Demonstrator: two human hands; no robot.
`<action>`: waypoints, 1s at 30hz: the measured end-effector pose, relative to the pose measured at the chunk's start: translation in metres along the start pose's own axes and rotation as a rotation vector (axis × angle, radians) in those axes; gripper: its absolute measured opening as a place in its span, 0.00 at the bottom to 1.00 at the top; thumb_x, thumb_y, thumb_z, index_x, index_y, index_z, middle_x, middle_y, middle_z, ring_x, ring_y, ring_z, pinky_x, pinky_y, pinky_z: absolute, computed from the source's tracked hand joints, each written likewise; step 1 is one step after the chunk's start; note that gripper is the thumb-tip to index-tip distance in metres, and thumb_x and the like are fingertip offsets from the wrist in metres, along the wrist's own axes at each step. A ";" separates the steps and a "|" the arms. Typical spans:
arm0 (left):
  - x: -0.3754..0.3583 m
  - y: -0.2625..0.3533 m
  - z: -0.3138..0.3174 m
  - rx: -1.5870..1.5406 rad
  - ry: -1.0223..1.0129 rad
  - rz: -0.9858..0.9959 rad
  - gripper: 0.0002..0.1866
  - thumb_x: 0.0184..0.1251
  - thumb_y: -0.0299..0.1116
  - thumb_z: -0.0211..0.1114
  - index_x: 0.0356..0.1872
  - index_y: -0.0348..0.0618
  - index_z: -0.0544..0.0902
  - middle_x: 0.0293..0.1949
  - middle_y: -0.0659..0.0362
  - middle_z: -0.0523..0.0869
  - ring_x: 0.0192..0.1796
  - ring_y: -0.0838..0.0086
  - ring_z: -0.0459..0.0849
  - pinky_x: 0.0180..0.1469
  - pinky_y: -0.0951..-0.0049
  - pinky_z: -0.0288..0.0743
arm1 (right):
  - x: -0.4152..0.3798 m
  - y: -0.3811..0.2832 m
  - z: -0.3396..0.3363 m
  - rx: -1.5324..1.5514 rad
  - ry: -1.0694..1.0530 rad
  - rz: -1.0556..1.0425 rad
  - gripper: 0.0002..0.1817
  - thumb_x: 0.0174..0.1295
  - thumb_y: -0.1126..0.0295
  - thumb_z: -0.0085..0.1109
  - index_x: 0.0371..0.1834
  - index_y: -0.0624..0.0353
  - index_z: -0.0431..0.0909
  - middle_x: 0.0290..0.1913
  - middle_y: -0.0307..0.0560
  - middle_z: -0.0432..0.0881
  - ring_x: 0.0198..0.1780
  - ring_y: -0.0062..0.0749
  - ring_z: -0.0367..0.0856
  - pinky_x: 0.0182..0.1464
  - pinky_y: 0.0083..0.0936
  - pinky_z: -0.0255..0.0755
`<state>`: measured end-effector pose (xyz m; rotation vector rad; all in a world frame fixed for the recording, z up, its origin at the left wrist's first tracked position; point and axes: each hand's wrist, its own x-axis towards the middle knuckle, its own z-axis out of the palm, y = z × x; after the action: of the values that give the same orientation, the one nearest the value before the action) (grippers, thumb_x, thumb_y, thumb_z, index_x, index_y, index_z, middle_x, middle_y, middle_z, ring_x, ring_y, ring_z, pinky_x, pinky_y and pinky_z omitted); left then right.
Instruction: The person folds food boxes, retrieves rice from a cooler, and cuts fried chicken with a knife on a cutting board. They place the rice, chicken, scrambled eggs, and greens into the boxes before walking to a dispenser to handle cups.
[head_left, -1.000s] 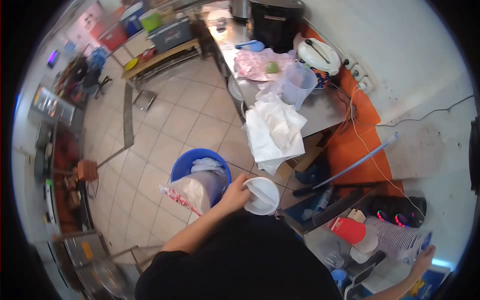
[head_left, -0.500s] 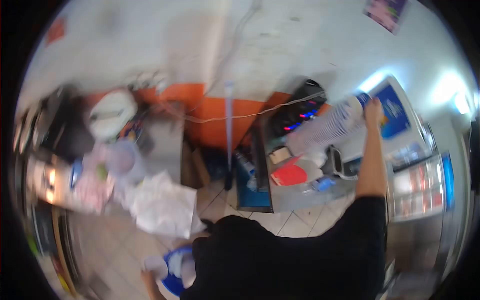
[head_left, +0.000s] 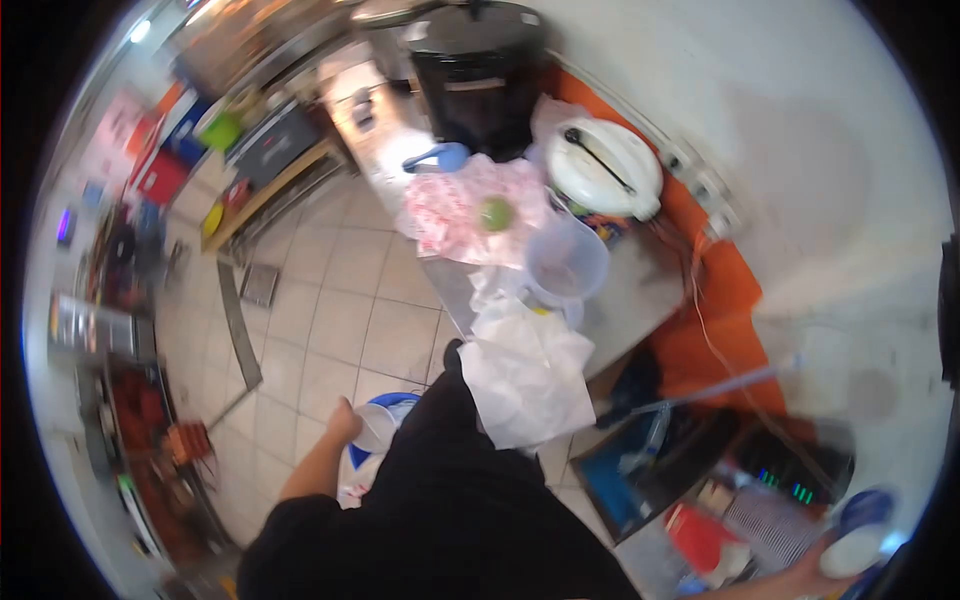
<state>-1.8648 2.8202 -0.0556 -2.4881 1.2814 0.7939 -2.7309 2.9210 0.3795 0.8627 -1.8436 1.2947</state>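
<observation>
My left hand (head_left: 345, 424) is closed on the rim of a white cup (head_left: 376, 429), held over a blue bin (head_left: 356, 458) on the floor beside my leg. At the lower right edge, my right hand (head_left: 808, 573) is closed on a white and blue cup (head_left: 852, 553), blurred by motion. Near that hand lies a long stack of striped cups (head_left: 772, 530), with a blue cup end (head_left: 866, 509) by it. Crumpled white paper (head_left: 525, 375) hangs over the table's front edge, close to my body.
The metal table (head_left: 640, 290) bears a translucent pitcher (head_left: 566, 262), pink patterned paper (head_left: 450, 212), a round green item (head_left: 495, 213), a white lidded container (head_left: 605, 170) and a black pot (head_left: 478, 80). A cable (head_left: 712, 340) hangs along the wall. Tiled floor (head_left: 340, 300) lies left.
My view has swung left. My right hand, earlier at the end of the cup stack, now has a cup apart from it. My left hand still holds its cup by the bin.
</observation>
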 end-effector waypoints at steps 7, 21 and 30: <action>0.058 -0.027 -0.046 0.067 -0.044 -0.089 0.18 0.69 0.31 0.59 0.57 0.37 0.80 0.53 0.37 0.88 0.59 0.42 0.86 0.61 0.48 0.80 | -0.147 -0.164 0.121 1.255 -1.407 0.442 0.26 0.57 0.66 0.72 0.54 0.73 0.80 0.51 0.60 0.85 0.49 0.49 0.84 0.55 0.42 0.78; 0.342 -0.076 -0.184 -0.951 -0.283 -0.210 0.24 0.77 0.47 0.49 0.65 0.45 0.70 0.50 0.47 0.84 0.48 0.55 0.85 0.39 0.46 0.82 | -0.570 -0.586 0.461 0.626 -1.355 -0.508 0.08 0.58 0.72 0.69 0.40 0.59 0.86 0.40 0.47 0.88 0.49 0.46 0.83 0.60 0.44 0.67; 0.448 0.015 -0.397 -0.716 -0.657 0.532 0.31 0.82 0.57 0.57 0.72 0.44 0.74 0.63 0.51 0.83 0.65 0.68 0.79 0.67 0.66 0.71 | -0.644 -0.746 0.717 0.433 -1.113 -0.474 0.09 0.63 0.68 0.68 0.44 0.55 0.88 0.44 0.45 0.90 0.52 0.41 0.84 0.60 0.43 0.67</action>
<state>-1.5232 2.3338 0.0211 -1.9341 1.5632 2.2987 -1.8962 2.1093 0.0178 2.4453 -1.8768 0.9474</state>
